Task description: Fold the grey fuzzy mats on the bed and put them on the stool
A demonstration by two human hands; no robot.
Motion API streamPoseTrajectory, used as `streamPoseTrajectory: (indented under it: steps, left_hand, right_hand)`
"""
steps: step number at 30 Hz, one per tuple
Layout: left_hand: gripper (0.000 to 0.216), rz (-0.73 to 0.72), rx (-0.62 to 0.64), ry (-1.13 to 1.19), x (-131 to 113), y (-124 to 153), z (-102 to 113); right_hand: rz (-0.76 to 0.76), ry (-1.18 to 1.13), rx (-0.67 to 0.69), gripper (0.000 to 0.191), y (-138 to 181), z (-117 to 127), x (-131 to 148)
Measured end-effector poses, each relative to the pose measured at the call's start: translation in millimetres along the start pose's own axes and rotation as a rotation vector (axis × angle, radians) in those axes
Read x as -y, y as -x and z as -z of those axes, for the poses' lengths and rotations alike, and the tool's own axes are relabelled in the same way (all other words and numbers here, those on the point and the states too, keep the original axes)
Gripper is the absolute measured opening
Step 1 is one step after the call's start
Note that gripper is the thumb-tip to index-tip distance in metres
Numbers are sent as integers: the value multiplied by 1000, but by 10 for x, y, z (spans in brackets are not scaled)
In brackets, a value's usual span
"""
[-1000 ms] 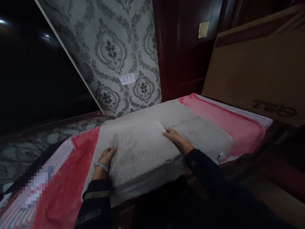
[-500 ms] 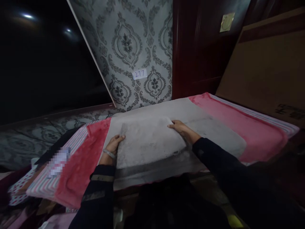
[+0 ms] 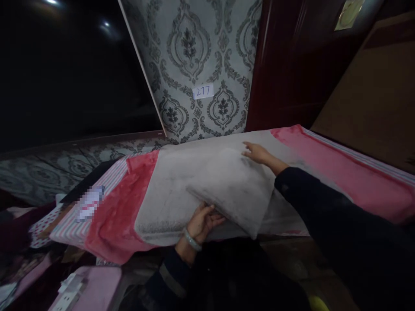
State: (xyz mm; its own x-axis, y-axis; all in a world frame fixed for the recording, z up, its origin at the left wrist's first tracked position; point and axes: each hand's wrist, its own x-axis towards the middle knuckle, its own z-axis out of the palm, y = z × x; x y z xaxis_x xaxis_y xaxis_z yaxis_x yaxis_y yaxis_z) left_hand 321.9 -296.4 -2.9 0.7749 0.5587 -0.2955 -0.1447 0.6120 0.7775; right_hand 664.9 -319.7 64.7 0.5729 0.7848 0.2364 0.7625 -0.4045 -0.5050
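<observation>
A folded grey cloth point(image 3: 235, 185), tilted and slightly blurred, hangs over a larger grey cloth point(image 3: 158, 203) spread across a pink and red blanket point(image 3: 118, 209). My left hand point(image 3: 202, 221), with a bangle on the wrist, is palm up at the folded cloth's near left edge. Its thumb and curled fingers pinch that edge. Beside the far right corner, my right hand point(image 3: 257, 153) has its fingers apart and grips nothing that I can see. Part of the larger grey cloth is hidden beneath the folded piece.
A large dark screen point(image 3: 74, 69) stands at the left against patterned wallpaper with a paper label point(image 3: 203, 91) marked 277. A cardboard box point(image 3: 376, 95) leans at the right. Below left lies a white power strip point(image 3: 68, 293) on a pink surface point(image 3: 100, 285).
The folded cloth has turned and shifted right. My left hand has moved right to its near edge; my right hand has let go of its corner. The view has swung slightly left.
</observation>
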Motion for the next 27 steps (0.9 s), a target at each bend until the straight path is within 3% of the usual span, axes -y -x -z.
streamPoseTrajectory:
  steps: [2, 5, 9, 12, 15, 18, 21, 27]
  left_hand:
    - [42, 45, 29, 20, 76, 68, 94]
    - [49, -10, -13, -82, -27, 165, 272]
    - [40, -432, -205, -507, -312, 47, 349]
    - [37, -676, -152, -911, -466, -286, 230]
    - [50, -622, -66, -1433, -489, -638, 105]
    - [59, -459, -95, -1863, -415, -832, 100]
    - [62, -405, -107, -2018, -344, -869, 167]
    - [64, -385, -113, -2068, -347, -859, 203]
  right_hand:
    - [180, -10, 77, 57, 307, -303, 82]
    - [444, -13, 152, 56, 907, -633, 279]
    - [490, 66, 249, 58, 1495, -779, 557]
    - [446, 158, 275, 60, 1628, -879, 677]
    - [422, 256, 218, 62, 1659, -1026, 714]
    - [416, 316, 164, 63, 1704, -1120, 715]
    - [426, 326, 135, 61, 1754, -1126, 714]
    - [417, 328, 88, 58, 1888, -1113, 669]
